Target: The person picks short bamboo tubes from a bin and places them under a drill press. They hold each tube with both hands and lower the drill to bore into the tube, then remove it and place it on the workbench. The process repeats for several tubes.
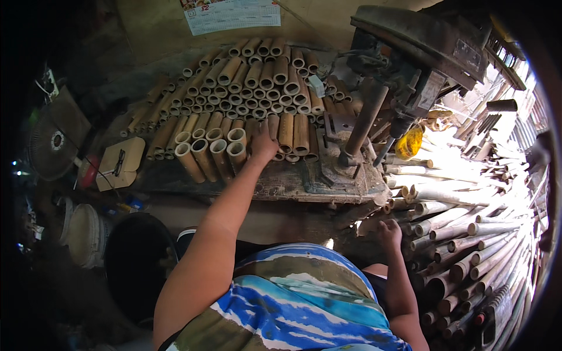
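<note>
My left hand (264, 145) reaches across the bench to a row of short cut bamboo tubes. Its fingers are closed around a bamboo tube (273, 124) in that row, partly hidden by the hand. Just left of it, several tubes (219, 157) stand tilted with their pale open ends up. To its right, more tubes (301, 134) lean side by side against the stack. Low beside my body, my right hand (389, 232) is curled closed near the ends of long bamboo poles, and no object shows in it.
A drill press (357, 137) stands at the bench's right end, a yellow object (409, 143) beside it. Behind the row rises a stack of bamboo tubes (253, 82). Long bamboo poles (456, 225) fill the right side. Leftward are a fan (55, 140), eyeglasses on a board (130, 149) and buckets (85, 234).
</note>
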`<state>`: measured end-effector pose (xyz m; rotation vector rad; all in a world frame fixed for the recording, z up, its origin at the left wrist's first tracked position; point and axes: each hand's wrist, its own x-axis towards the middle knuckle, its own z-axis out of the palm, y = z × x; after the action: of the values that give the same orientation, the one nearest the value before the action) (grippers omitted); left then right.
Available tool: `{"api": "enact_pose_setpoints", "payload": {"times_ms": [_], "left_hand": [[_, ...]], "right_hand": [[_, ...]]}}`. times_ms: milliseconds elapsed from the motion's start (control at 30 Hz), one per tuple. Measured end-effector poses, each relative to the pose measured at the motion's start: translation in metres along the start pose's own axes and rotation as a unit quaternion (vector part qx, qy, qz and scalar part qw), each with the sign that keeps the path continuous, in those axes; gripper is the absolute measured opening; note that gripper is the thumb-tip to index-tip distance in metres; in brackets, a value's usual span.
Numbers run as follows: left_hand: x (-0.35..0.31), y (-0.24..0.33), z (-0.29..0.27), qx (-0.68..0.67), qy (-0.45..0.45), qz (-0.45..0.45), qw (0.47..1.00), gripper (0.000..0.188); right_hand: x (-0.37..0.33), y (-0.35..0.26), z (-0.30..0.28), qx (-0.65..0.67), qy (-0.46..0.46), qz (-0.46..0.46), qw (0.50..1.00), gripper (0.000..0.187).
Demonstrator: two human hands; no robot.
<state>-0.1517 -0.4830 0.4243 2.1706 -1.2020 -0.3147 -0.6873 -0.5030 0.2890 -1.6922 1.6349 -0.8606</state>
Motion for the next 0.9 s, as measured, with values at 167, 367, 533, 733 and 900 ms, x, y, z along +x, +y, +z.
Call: {"api": "enact_pose_setpoints", "payload": {"times_ms": [167, 367, 533, 733, 900], "left_hand": [[-0.038, -0.004, 0.014, -0.008, 0.029, -0.036, 0.999, 0.081], [-0.036, -0.012, 0.02, -0.044, 0.038, -0.049, 0.997, 0.072], [-0.041, -0.006, 0.012, -0.073, 0.087, 0.019, 0.993, 0.061], [-0.099, 0.005, -0.047, 0.095, 0.252, 0.239, 0.933, 0.041], [-0.124, -0.014, -0.091, 0.233, 0.245, 0.12, 0.933, 0.039]], "right_hand": [[-0.028, 0.026, -0.017, 0.025, 0.012, 0.076, 0.997, 0.021], [-0.039, 0.047, 0.01, -0.026, 0.056, 0.037, 0.997, 0.019], [-0.045, 0.034, 0.013, -0.039, 0.034, 0.023, 0.998, 0.019], [-0.05, 0.027, 0.005, -0.055, 0.038, 0.01, 0.998, 0.018], [-0.046, 0.032, 0.01, -0.064, 0.033, 0.01, 0.997, 0.018]]}}
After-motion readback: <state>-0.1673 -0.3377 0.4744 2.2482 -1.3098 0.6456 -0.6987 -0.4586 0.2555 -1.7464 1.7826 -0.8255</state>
